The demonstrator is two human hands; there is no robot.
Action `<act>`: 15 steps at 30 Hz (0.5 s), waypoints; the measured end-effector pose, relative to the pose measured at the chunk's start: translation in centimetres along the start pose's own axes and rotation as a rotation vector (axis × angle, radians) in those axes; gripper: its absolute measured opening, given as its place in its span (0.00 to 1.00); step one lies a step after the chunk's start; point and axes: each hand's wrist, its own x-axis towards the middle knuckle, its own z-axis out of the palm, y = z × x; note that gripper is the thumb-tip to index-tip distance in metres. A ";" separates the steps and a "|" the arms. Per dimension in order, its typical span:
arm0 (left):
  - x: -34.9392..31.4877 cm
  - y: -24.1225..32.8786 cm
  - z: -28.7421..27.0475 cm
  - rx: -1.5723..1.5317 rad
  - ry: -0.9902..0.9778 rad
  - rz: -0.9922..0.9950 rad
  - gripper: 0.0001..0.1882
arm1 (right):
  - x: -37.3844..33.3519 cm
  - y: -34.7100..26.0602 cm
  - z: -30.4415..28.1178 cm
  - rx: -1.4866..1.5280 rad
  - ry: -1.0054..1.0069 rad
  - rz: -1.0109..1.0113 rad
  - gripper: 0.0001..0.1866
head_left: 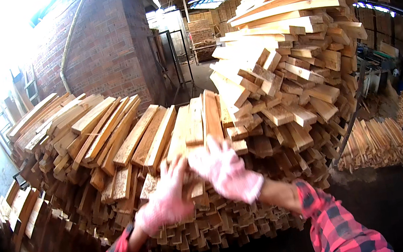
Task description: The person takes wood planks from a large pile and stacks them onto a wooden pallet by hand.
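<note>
Both hands wear pale pink work gloves, at the near face of a big stack of short wooden boards. My left hand has its fingers stretched upward against the near ends of the boards, with its thumb side toward the right hand. My right hand reaches a little higher, its fingers extended over the near end of an upright-leaning wooden board. Beside it lies another wooden board. Neither hand is visibly wrapped round a board; the undersides of the palms are hidden.
A taller pile of boards rises at the right, its ends jutting out unevenly. More loose boards fan out at the left. A brick wall stands behind. Lower stacks of wood sit on the floor at far right.
</note>
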 end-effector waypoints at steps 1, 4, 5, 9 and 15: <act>-2.5 2.9 -1.7 0.036 0.015 -0.037 0.43 | -1.9 -0.6 -2.8 0.058 0.151 -0.037 0.28; -10.7 7.6 -2.5 0.057 -0.066 -0.237 0.56 | -6.8 -5.1 -5.7 0.282 0.594 -0.157 0.20; -10.3 7.6 -2.0 0.000 0.007 -0.178 0.54 | -7.3 -5.0 -5.4 0.306 0.577 -0.152 0.21; -9.5 7.2 -0.2 -0.696 0.255 -0.097 0.58 | -6.6 -1.9 -4.5 0.470 0.400 -0.291 0.22; -10.8 1.5 0.2 -1.455 0.382 -0.730 0.31 | -7.4 1.8 -0.2 1.575 0.635 0.058 0.31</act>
